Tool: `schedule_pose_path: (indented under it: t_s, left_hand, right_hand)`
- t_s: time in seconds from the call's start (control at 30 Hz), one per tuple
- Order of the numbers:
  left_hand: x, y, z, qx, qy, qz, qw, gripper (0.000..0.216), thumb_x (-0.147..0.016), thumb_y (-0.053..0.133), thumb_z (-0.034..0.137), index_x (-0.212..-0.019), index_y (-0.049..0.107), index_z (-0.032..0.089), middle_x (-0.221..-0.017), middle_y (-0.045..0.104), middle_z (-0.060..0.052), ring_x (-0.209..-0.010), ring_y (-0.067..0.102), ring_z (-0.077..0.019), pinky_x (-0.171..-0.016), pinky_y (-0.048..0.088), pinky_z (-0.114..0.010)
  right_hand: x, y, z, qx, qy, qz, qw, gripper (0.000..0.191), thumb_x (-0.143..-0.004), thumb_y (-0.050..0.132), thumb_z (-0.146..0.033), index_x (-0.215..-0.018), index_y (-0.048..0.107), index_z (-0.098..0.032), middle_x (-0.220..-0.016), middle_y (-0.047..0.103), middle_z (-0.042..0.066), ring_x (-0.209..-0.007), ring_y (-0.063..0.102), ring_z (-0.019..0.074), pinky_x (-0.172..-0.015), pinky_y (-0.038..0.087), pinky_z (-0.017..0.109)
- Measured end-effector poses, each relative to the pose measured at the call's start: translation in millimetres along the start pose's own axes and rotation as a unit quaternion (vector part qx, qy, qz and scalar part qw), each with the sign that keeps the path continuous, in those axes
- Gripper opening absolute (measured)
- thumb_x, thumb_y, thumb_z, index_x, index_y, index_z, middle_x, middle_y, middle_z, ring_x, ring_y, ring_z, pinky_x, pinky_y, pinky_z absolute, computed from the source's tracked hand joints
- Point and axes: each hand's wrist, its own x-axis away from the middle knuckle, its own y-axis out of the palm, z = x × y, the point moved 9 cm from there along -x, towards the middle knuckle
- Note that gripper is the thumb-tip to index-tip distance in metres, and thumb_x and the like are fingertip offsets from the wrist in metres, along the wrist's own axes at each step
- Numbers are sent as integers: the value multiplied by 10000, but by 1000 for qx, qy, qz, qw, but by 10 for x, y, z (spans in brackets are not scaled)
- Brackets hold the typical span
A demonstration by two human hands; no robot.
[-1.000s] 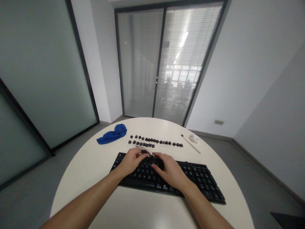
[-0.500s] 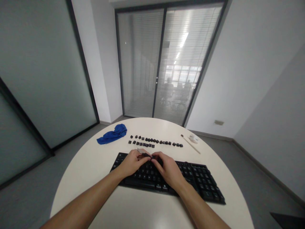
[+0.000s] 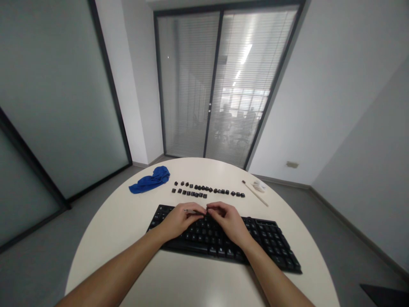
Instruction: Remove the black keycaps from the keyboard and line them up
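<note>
A black keyboard (image 3: 271, 245) lies on the round white table (image 3: 121, 226). Both my hands rest over its upper middle. My left hand (image 3: 177, 221) is closed around a thin tool (image 3: 191, 211) whose tip points right toward the other hand. My right hand (image 3: 228, 221) has its fingers curled and pinched at the top key row, next to the tool's tip; what it pinches is hidden. Beyond the keyboard, several loose black keycaps (image 3: 207, 190) lie in two rows.
A crumpled blue cloth (image 3: 150, 180) lies at the table's far left. A thin wooden stick (image 3: 255, 193) and a small white object (image 3: 259, 185) lie at the far right. Glass doors with blinds stand behind the table.
My right hand has drawn up from lying flat on the keys to a pinch at the top row. My left hand and the tool have shifted slightly toward me.
</note>
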Motion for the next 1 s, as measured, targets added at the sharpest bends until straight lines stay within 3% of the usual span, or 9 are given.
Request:
schedule_pose_path:
  t_s: [0.13,0.3,0.53,1.0]
  left_hand:
    - [-3,7,-28,-20,-15,-2,1000,143,-886,588,205,-955,714,199,-993,730,-40,-958,654,-188,-926,489,-318]
    - [-8,-14,-76,-50,-36,8,998,157,-899,566,222,-951,713,201,-983,732,-34,-958,654,-195,-935,473,-314]
    - [-11,-20,-68,-50,-29,3,998,170,-907,543,220,-942,708,194,-977,730,-33,-940,655,-193,-921,474,-305]
    - [-9,-28,-54,-45,-21,-1,999,169,-914,546,214,-935,713,193,-965,728,-23,-926,660,-180,-888,471,-274]
  right_hand:
    - [-28,-102,85,26,11,44,999,278,-834,596,-335,-1032,677,-158,-939,740,77,-854,690,208,-835,536,354]
    - [-66,-217,160,131,18,79,988,243,-838,546,-264,-1006,699,-177,-957,740,75,-879,684,220,-860,515,368]
    - [-231,-145,261,258,37,24,965,260,-823,530,-176,-1005,715,-172,-948,748,75,-862,697,206,-848,510,331]
    - [-597,-87,342,328,20,31,944,240,-835,543,-159,-1009,708,-165,-1001,728,88,-919,667,208,-876,477,320]
